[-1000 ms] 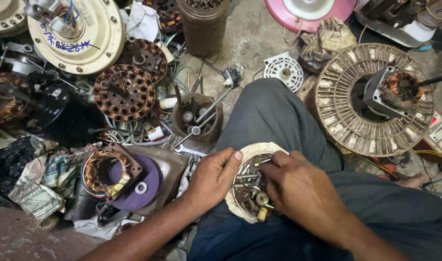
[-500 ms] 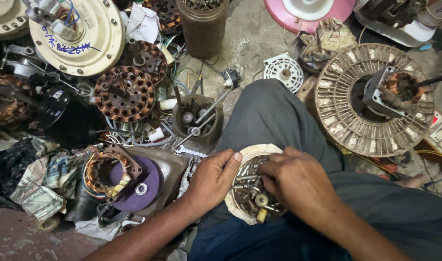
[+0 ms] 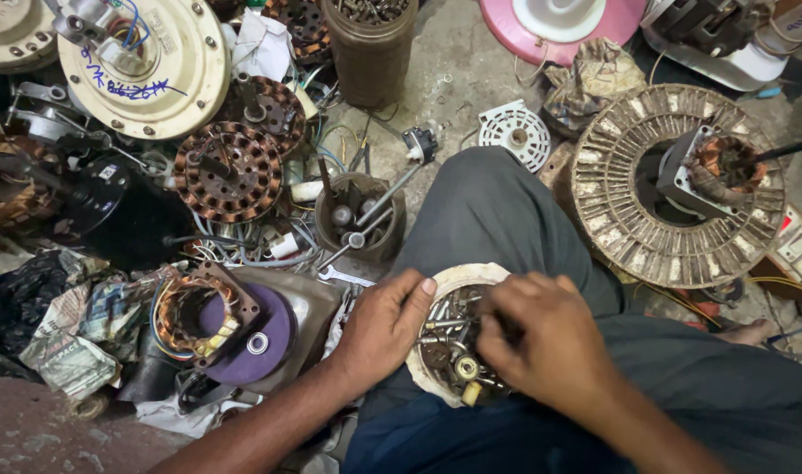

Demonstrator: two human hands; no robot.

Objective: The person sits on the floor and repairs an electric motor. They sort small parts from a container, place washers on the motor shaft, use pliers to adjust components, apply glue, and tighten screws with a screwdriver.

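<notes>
Gripping the rim of a round cream dish of screws and bolts on the lap, the left hand steadies it; right hand fingers dig inside, grip hidden. Bolts lie mostly crosswise.

Label: small white rectangular sticker on black motor housing, floor left side.
Package: crumpled printed paper wrapper, floor lower-left.
</notes>
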